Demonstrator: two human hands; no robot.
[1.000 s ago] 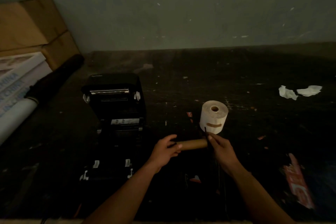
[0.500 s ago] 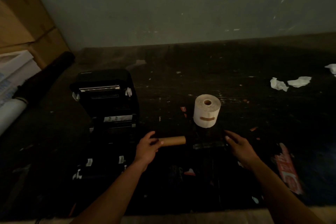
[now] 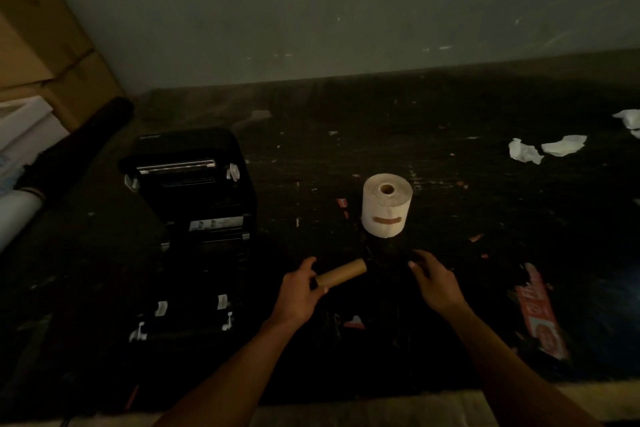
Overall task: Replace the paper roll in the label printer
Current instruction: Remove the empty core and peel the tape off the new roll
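My left hand [image 3: 298,295] grips the near end of an empty brown cardboard core [image 3: 343,273], which angles up to the right just above the dark table. My right hand [image 3: 437,282] hovers a short way right of the core, fingers curled and not touching it. Something dark may sit at its fingertips, but the gloom hides it. A full white paper roll [image 3: 387,206] stands on end behind the hands, its loose end taped down. The black label printer [image 3: 194,191] sits to the left with its lid open.
Cardboard boxes [image 3: 45,55], a dark roll [image 3: 79,139] and white rolled sheets [image 3: 17,211] are stacked at the far left. Crumpled white paper scraps [image 3: 543,149] lie at the right. A red printed wrapper [image 3: 538,312] lies near the table's front edge.
My right hand has come off the far end of the core and drawn away to the right. My left hand keeps the core, which now tilts upward.
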